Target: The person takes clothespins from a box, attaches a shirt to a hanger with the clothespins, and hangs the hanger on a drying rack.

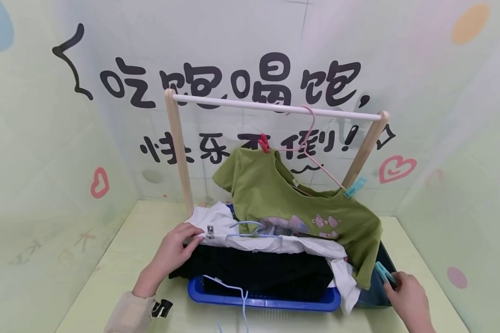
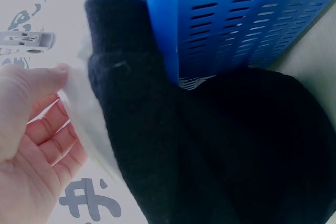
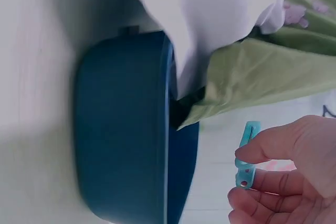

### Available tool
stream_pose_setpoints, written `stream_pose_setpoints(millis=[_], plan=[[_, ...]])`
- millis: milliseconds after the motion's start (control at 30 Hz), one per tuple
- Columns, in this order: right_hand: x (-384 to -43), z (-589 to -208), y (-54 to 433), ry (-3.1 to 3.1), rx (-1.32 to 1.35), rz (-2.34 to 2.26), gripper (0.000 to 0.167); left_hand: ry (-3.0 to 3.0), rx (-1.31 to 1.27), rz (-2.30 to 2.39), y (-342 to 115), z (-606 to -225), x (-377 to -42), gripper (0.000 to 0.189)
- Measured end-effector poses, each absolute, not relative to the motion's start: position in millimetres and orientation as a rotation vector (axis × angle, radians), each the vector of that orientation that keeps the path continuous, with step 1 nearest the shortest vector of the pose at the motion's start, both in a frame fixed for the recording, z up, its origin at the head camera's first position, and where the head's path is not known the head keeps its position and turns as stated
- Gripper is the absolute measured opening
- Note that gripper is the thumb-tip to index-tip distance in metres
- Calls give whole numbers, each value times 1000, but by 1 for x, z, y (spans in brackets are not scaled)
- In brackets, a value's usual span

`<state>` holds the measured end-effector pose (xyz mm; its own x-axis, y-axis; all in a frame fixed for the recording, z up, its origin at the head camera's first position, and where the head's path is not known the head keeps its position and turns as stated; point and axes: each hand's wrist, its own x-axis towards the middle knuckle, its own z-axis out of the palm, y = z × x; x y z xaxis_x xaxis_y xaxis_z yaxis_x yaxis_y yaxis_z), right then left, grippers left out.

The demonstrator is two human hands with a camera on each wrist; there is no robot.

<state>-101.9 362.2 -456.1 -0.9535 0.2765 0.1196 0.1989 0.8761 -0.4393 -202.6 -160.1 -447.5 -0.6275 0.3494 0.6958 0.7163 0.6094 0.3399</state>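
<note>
Left grip (image 1: 175, 249): pinching left edge of white shirt (image 1: 218, 217), lying over black garment (image 1: 254, 268) and blue basket (image 1: 266, 303)
Right grip (image 1: 410, 296): pinching teal clothespin (image 1: 383, 271), right of green shirt (image 1: 254, 185)
Risk: hard left tug could slip shirt off blue hanger (image 1: 271, 236)
Table (image 1: 89, 300): pale
Room: lettered backdrop (image 1: 233, 27) far side

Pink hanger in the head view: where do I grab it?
Probably pinch the pink hanger where its arms meet, just below the hook, coming from the front. That spot is bare; the green shirt is clipped to its arms by a red clip and a teal clip.
</note>
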Motion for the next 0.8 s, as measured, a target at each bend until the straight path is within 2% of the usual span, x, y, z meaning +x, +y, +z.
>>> stream_pose_setpoints(millis=[267,600,800], plan=[[-81,-452,345,-2666,-205,567,22,-2254,-824,-818,-159,-447,-203,17],[-66,-436,319,-2511,-72,502,31,-2241,-833,-832,-159,-449,-204,17],[-74,-428,301,-2377,175,534,42,-2239,-820,-843,-159,-450,-204,18]])
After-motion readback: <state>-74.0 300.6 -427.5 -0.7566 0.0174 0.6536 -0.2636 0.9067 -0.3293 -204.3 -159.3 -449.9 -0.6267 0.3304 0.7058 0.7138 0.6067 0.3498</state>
